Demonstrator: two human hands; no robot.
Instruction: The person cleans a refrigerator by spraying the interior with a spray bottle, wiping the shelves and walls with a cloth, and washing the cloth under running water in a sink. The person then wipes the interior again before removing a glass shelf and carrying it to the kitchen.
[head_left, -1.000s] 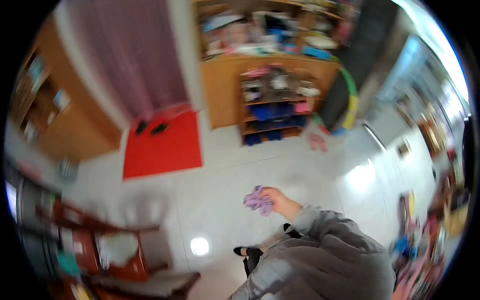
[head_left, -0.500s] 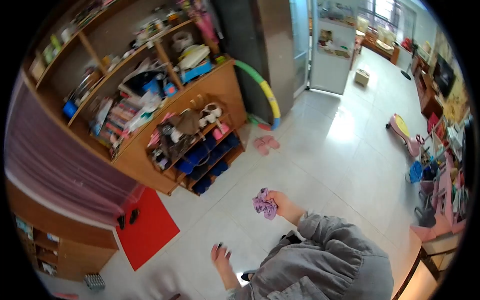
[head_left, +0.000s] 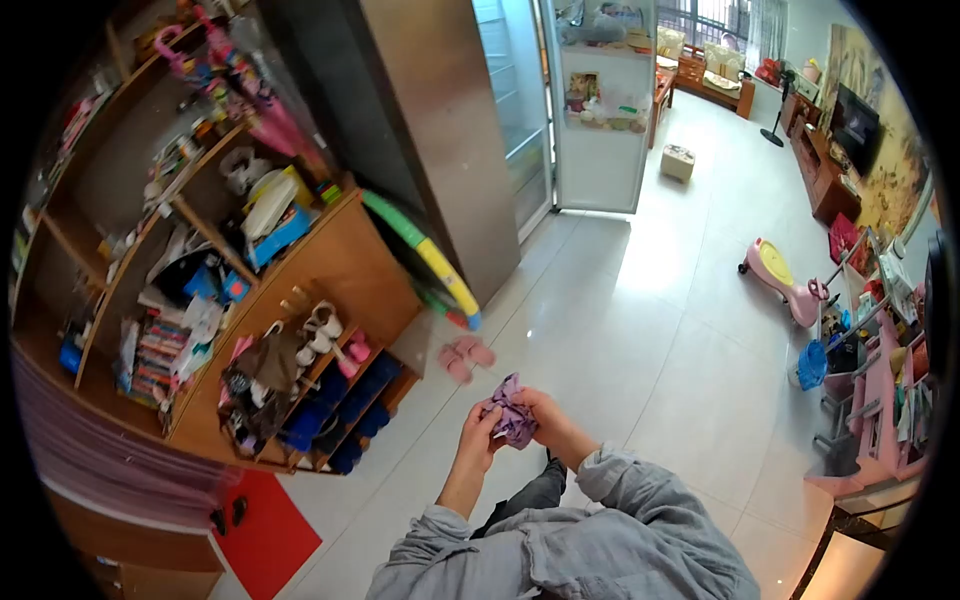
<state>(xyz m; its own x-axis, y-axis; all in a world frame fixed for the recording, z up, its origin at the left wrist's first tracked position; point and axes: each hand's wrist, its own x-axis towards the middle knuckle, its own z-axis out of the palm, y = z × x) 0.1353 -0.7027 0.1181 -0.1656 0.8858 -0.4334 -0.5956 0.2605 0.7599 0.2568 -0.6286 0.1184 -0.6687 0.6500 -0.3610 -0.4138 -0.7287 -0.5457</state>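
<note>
A crumpled purple cloth is bunched between my two hands in front of my body, above the tiled floor. My left hand grips its left side, thumb pressed on top. On the other side, my right hand has its fingers closed around the cloth's edge. Parts of the fingers are hidden behind the folds.
An open refrigerator stands ahead. To the left are a cluttered wooden shelf unit and a shoe rack. Pink slippers, a red mat and a ride-on toy lie on the floor.
My left hand has come up from low and open to take hold of the cloth beside my right hand. The view has shifted to the right, with the refrigerator now closer.
</note>
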